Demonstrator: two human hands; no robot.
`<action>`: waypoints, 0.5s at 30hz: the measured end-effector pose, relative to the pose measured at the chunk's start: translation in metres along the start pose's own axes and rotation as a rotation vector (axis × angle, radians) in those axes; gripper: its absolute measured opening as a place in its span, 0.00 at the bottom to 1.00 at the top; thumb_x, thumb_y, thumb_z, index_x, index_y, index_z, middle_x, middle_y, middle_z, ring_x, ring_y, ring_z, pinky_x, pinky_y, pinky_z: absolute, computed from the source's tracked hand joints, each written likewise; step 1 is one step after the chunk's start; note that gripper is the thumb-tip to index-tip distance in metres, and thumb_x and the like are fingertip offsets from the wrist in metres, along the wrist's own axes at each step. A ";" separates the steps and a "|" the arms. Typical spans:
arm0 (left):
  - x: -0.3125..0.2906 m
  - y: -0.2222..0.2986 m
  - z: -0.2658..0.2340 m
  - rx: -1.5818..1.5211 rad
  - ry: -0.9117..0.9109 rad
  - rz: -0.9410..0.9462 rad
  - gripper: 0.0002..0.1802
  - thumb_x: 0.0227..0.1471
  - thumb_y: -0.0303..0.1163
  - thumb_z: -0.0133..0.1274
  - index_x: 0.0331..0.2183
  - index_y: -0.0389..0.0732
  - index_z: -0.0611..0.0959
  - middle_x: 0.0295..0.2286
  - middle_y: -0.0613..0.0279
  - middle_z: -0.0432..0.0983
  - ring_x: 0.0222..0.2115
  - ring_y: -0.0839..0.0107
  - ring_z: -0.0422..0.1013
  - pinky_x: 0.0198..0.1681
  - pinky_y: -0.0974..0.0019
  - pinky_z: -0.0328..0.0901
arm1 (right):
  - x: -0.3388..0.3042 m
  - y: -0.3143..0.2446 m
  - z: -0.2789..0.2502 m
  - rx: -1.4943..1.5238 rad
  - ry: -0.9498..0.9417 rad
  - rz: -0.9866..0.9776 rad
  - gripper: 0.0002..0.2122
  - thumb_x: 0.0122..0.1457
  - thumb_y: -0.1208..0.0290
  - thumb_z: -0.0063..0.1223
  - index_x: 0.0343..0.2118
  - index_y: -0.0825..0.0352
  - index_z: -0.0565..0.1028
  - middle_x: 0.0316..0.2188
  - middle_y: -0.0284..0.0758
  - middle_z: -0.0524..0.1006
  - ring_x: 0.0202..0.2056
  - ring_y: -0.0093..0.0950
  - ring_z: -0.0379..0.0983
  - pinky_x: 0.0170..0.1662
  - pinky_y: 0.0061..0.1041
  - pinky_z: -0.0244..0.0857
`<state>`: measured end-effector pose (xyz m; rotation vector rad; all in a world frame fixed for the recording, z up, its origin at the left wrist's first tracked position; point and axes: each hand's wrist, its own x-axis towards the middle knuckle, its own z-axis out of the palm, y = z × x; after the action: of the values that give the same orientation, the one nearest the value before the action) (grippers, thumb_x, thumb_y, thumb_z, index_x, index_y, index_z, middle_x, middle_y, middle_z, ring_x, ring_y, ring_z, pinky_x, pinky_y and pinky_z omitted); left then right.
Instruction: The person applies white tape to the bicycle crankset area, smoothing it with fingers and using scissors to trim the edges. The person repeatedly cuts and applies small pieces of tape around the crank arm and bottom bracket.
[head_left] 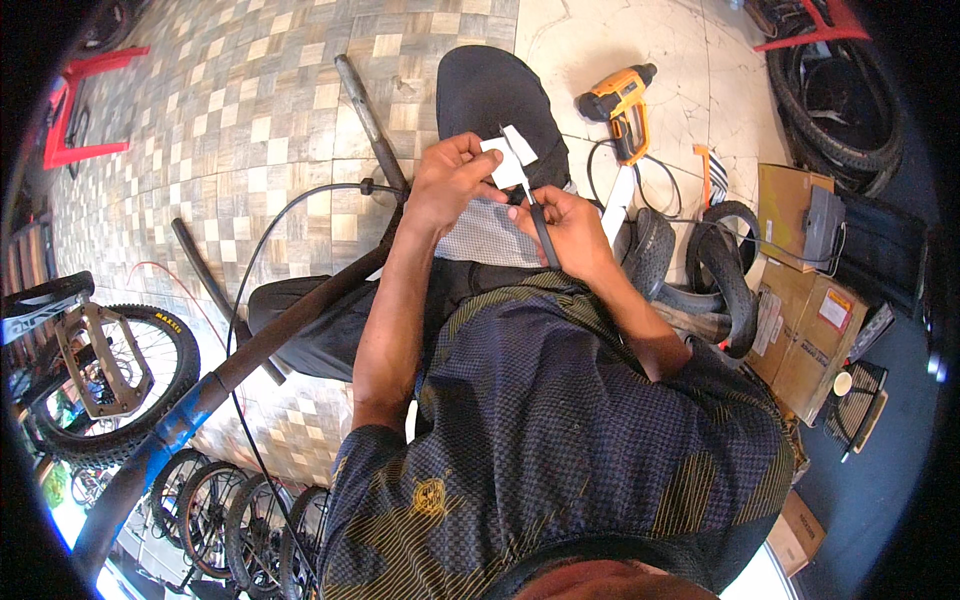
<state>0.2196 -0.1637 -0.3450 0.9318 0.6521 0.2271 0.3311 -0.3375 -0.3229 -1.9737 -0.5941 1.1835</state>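
Observation:
Above my lap, my left hand (455,180) pinches a small white piece of sheet (505,165) between thumb and fingers. My right hand (570,232) is closed around dark-handled scissors (544,232), their grip partly hidden by the fingers. The narrow metal blades reach up to the white piece, and a dark tip shows beyond it. A slit divides the sheet along the blade line, with a smaller flap standing on the right side. Beneath both hands lie a grey-checked cloth (480,238) and my dark-clad leg (500,90).
A yellow-black heat gun (620,105) with a cable lies on the floor ahead. Loose tyres (720,260) and cardboard boxes (800,330) stand at right. A worn metal tube (300,320) crosses on the left, with a black cable (262,245). Several bicycle wheels (215,520) stand lower left.

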 end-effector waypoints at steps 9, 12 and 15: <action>-0.029 0.028 -0.019 0.011 0.269 0.166 0.12 0.61 0.34 0.60 0.34 0.34 0.79 0.27 0.57 0.81 0.26 0.72 0.79 0.22 0.72 0.72 | -0.013 -0.031 -0.023 0.240 -0.212 -0.089 0.16 0.58 0.63 0.70 0.40 0.67 0.77 0.19 0.27 0.75 0.18 0.16 0.70 0.21 0.19 0.62; -0.054 0.067 -0.008 -0.008 0.351 0.337 0.11 0.62 0.32 0.58 0.38 0.33 0.79 0.27 0.56 0.81 0.25 0.71 0.78 0.21 0.71 0.71 | -0.009 -0.069 -0.024 0.465 -0.238 -0.428 0.22 0.55 0.76 0.71 0.50 0.68 0.72 0.32 0.30 0.79 0.33 0.17 0.74 0.41 0.19 0.69; -0.078 0.098 0.005 -0.061 0.382 0.496 0.11 0.63 0.29 0.56 0.43 0.32 0.77 0.29 0.53 0.81 0.25 0.67 0.79 0.20 0.69 0.72 | 0.010 -0.115 -0.004 0.483 -0.139 -0.649 0.23 0.54 0.81 0.69 0.52 0.68 0.70 0.40 0.35 0.80 0.39 0.20 0.76 0.46 0.22 0.70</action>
<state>0.1696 -0.1443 -0.2312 0.9897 0.7488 0.8785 0.3380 -0.2613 -0.2365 -1.1674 -0.8446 0.9357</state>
